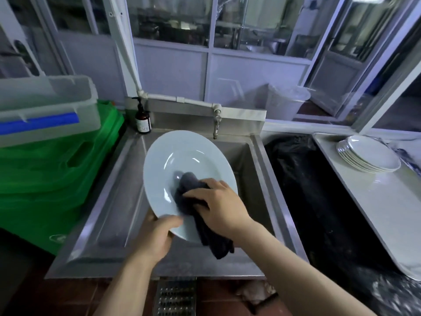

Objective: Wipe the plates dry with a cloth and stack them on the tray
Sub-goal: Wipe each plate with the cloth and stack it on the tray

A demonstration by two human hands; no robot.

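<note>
The tilted plate (182, 160) is gripped at six o'clock by the left hand (157, 238); the cloth (189, 197), clutched by the right hand (218, 206), should be swept round to the rim.

The steel sink basin (246, 169) lies open at 12 o'clock, bounded behind by the metal tap (217, 126) and, at 11 o'clock, the brown pump bottle (143, 120). Stacked green plastic crates (52, 179) and a clear lidded tub (45, 106) wall off 9 o'clock. At 3 o'clock, a black-lined bin (319, 190) gapes between the sink and the white tray (376, 213), whose near half is bare below the stack of white plates (369, 153).
</note>
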